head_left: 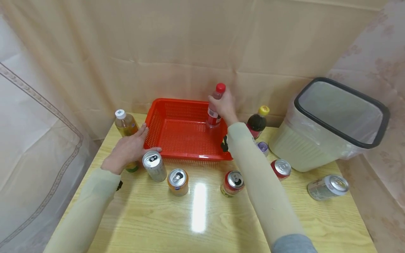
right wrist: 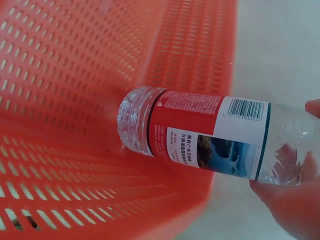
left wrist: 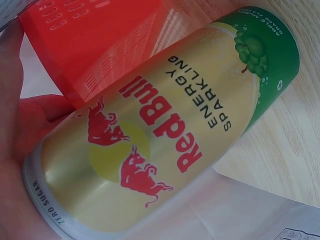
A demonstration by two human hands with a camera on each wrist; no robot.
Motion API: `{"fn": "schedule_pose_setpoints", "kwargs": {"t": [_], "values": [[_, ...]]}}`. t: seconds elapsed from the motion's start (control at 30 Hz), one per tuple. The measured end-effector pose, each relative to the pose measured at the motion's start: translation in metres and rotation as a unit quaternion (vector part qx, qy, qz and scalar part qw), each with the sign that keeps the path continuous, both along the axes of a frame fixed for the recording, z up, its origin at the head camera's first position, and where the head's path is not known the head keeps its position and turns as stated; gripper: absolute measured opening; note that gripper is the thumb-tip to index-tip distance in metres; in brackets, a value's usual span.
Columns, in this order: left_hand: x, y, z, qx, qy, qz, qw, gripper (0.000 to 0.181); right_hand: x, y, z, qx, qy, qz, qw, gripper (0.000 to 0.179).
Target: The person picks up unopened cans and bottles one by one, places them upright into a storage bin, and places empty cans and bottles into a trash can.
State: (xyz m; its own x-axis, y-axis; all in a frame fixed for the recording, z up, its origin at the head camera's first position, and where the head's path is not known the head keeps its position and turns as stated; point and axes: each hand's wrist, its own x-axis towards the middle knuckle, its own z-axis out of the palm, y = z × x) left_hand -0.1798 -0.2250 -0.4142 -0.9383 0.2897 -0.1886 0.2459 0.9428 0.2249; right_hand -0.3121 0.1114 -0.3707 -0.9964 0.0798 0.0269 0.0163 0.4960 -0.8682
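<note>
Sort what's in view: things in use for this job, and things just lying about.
In use, apparently:
red-capped bottle, in right hand
red basket, left hand at its rim

Seemingly just lying about:
white-capped bottle
yellow-capped bottle
drink cans
bin

Bright red is being flashed by the basket (head_left: 186, 155), and red is being echoed on the water bottle (head_left: 213, 117): red on the cap (head_left: 220, 88), red on the label (right wrist: 187, 120), with a white panel being broken by black barcode stripes and a blue picture! Gold is being shown off by the tall can (left wrist: 150, 145), green is being splashed across one end, and red letters and two red bulls are being set off by a yellow disc. Orange is being worn by a small can (head_left: 179, 189), red by a second can (head_left: 229, 183) and a third can (head_left: 278, 170). Dark brown is being topped with yellow on the cola bottle (head_left: 257, 123). Black is being traced around the cream bin (head_left: 294, 140), pale wood grain is being displayed by the table (head_left: 142, 225), and faint pink flowers are being scattered over the right-hand cloth (head_left: 383, 70).
</note>
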Motion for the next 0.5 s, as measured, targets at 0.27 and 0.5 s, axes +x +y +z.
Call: {"fn": "schedule_pose_setpoints", "kwargs": {"t": [0.27, 0.5], "values": [[0.006, 0.001, -0.001, 0.004, 0.014, -0.007, 0.9999, 0.118, 0.006, 0.001, -0.017, 0.036, 0.001, 0.002, 0.9994, 0.058], [0.009, -0.003, 0.003, -0.002, 0.031, -0.008, 0.9995, 0.113, 0.008, -0.002, -0.014, 0.036, -0.029, 0.013, 0.9988, 0.062]]}}
